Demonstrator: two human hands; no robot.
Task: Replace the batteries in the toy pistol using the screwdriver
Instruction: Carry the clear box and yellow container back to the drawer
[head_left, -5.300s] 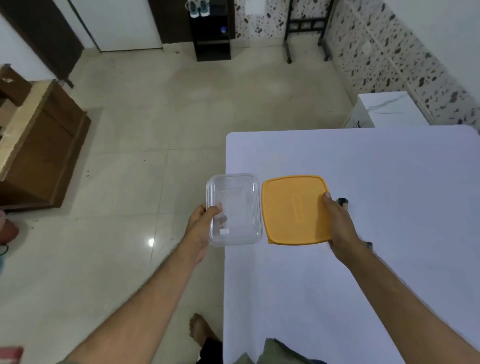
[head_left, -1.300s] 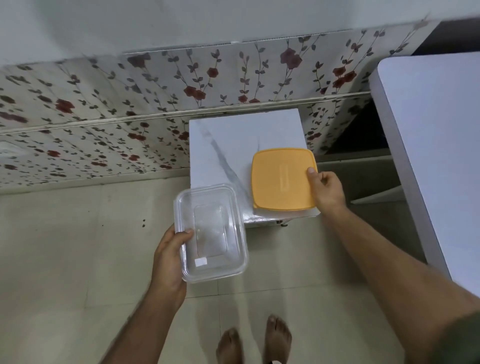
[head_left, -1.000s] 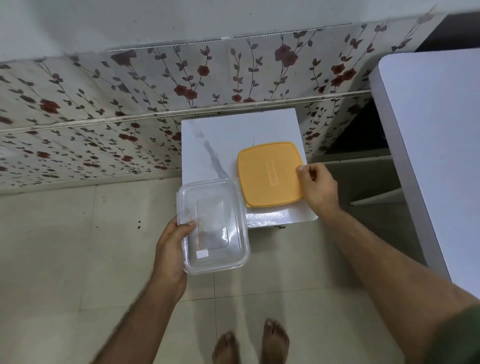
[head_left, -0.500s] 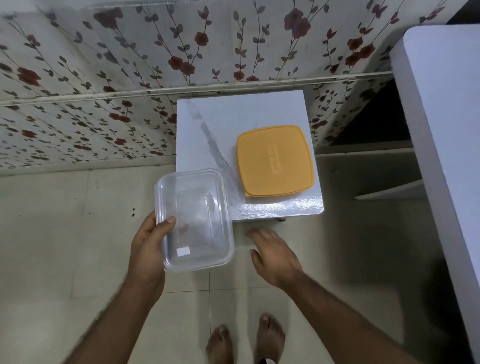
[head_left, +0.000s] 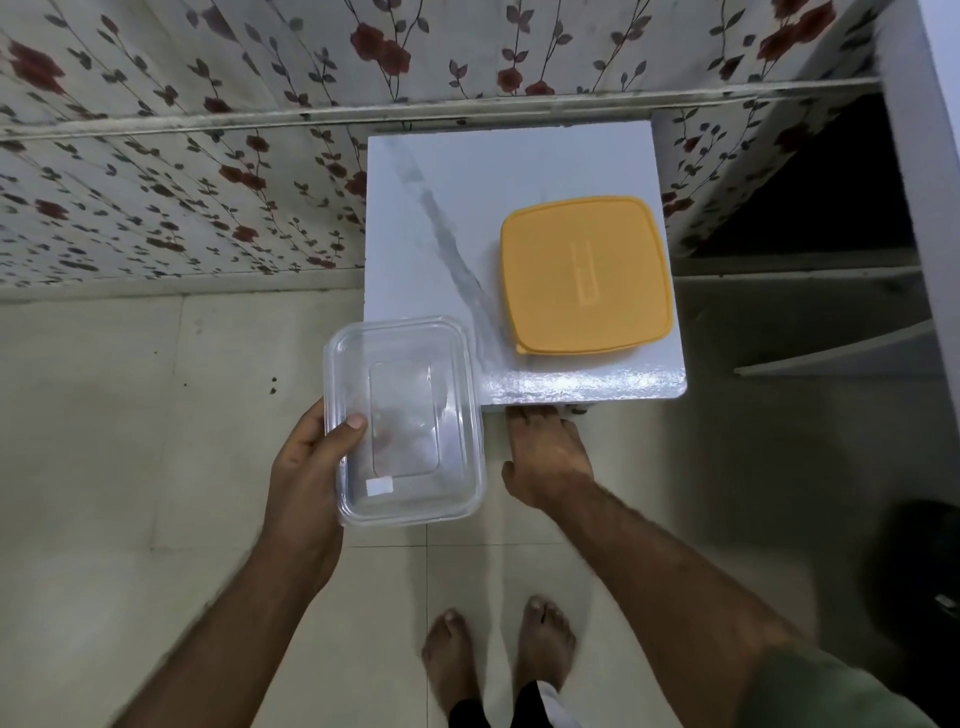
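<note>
The orange lid (head_left: 584, 275), just released, is left at the stand's (head_left: 441, 171) right edge; the clear box (head_left: 405, 421) stays gripped by the left hand (head_left: 306, 467), the right hand (head_left: 545, 457) relaxed beneath, the pistol unseen.

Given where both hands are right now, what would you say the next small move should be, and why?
Probably set the clear container down on the white stand, left of the orange lid. The left hand grips it, bare surface is there, and the right hand reaches under the stand's front edge.
</note>
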